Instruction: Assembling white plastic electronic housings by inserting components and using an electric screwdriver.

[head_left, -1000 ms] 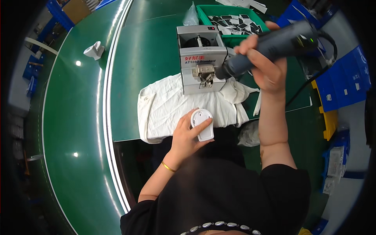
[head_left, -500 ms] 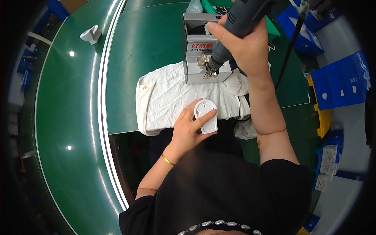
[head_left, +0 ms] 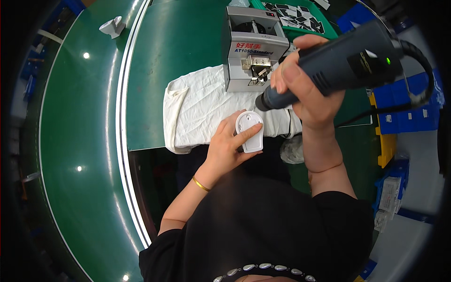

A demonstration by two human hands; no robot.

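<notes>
Lifted from feeder, screwdriver [head_left: 343, 61] nears left-held white part [head_left: 250, 131].

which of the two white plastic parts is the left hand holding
The rounded white plastic part at the near edge of the white cloth, under the left hand. The other white part lies untouched on the green belt.

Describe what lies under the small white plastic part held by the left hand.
Under the small white plastic part lies a crumpled white cloth spread on the green table. The left hand covers the part's lower left edge, hiding whatever is beneath there.
</notes>
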